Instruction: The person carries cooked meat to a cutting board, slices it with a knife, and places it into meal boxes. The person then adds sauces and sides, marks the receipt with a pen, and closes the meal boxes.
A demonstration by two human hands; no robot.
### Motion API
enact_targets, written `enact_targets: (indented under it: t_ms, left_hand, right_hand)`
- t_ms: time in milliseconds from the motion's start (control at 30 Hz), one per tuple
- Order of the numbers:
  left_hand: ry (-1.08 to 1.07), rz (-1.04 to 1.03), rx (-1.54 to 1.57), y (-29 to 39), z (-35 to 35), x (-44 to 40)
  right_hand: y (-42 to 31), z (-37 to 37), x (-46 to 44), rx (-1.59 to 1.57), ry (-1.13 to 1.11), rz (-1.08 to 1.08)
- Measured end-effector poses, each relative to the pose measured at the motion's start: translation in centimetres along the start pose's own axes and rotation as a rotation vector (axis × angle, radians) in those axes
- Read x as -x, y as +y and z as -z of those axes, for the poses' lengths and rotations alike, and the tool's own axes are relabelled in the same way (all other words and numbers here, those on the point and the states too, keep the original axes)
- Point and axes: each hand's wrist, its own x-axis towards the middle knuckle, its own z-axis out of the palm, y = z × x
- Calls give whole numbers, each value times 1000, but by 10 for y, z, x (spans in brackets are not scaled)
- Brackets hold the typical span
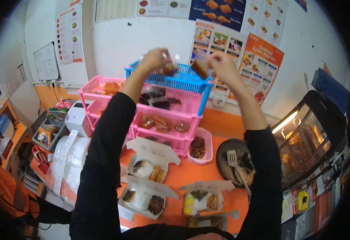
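Over the blue basket [191,80] on top of the rack, my left hand [155,60] is closed on a clear plastic bag [169,69] with something brown inside. My right hand [224,69] is raised at the basket's right end, fingers curled in a pinch. At its fingertips a small brown packet [200,69] tilts above the basket rim; the exact contact is blurred. Below, the pink rack [189,138] holds dark packets [161,100] and brown bagged portions [163,123]. Open food boxes stand nearer me: one at the back [147,168], one front left [142,202], one at the right [202,200].
A pink tub [201,146] of dark packets stands beside the rack. A black pan [227,160] with a slotted turner [233,160] lies at right, near a lit glass food warmer [303,138]. Plastic rolls [69,158] and a white machine [78,117] stand left. A person in orange [3,186] is far left.
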Motion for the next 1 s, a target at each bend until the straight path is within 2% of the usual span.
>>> enact_targets:
  t_ms: [67,100,133,167,200,267,300,367,400,433,467,500,533,567,600,633,667,767,800,867,967,1000]
  left_hand:
    - [150,-83,50,27,17,12]
    - [146,-109,104,37,26,17]
    - [149,-116,60,55,38,27]
    - [135,-255,65,61,45,35]
    - [27,-216,97,72,53,47]
    - [-206,-45,185,107,69,89]
    - [-321,60,197,165,83,127]
    - [-402,-78,182,164,69,170]
    - [-444,-159,202,162,59,194]
    - [-455,-148,279,172,47,226]
    - [-520,-95,396,173,33,256]
    - [-672,218,550,202,32,286]
    - [-635,-43,395,198,13,314]
    - [-635,-87,390,215,2,337]
    - [-763,15,362,223,-14,361]
    - [-752,60,530,237,-31,381]
    - [-805,17,459,249,-46,396]
    - [-872,122,527,276,-104,446]
    - [-874,93,453,282,-123,459]
    - [-867,29,305,291,-159,483]
    - [-962,94,-28,299,-201,512]
    - [-1011,184,-95,305,-204,512]
  right_hand:
    - [-22,33,29,-27,33,25]
    - [-31,46,44,-39,24,39]
    - [-46,60,65,-62,-80,-63]
    - [-63,75,88,-84,-190,-167]
    - [-68,82,112,-106,-306,-271]
    - [-54,88,161,-57,-532,-300]
    - [-46,90,187,-37,-652,-314]
    - [-23,82,244,17,-793,-194]
    - [-9,76,273,72,-849,-201]
    - [0,71,298,81,-934,-263]
    - [-2,66,317,14,-1051,-454]
    - [19,56,344,-3,-1035,-297]
    - [42,43,370,-22,-1011,-140]
    - [53,38,383,-42,-1074,-174]
    - [59,32,393,-60,-1137,-207]
    - [62,29,403,-79,-1202,-244]
    - [66,25,407,-75,-1287,-321]
    - [58,46,427,-8,-993,-150]
    - [57,56,431,-125,-961,-293]
    - [41,88,435,-278,-850,-356]
    - [26,126,458,-362,-668,-397]
    - [22,135,470,-355,-588,-387]
